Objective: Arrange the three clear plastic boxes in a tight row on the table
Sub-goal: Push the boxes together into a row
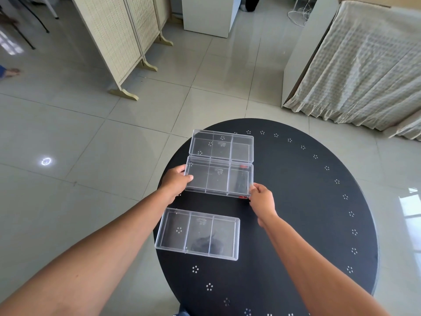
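Head | hands (218, 192) grip middle box (218, 177) (seemingly touching far box (222, 144))

Clear glossy plastic boxes (219, 177) — matt black table (296, 213), floor (91, 144) seemingly polished tile.

Both arms extended, hands (176, 180) (262, 197) gripping, fingers curled

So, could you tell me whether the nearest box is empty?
Cannot tell: the nearest box shows a dark smudge in its middle compartment.
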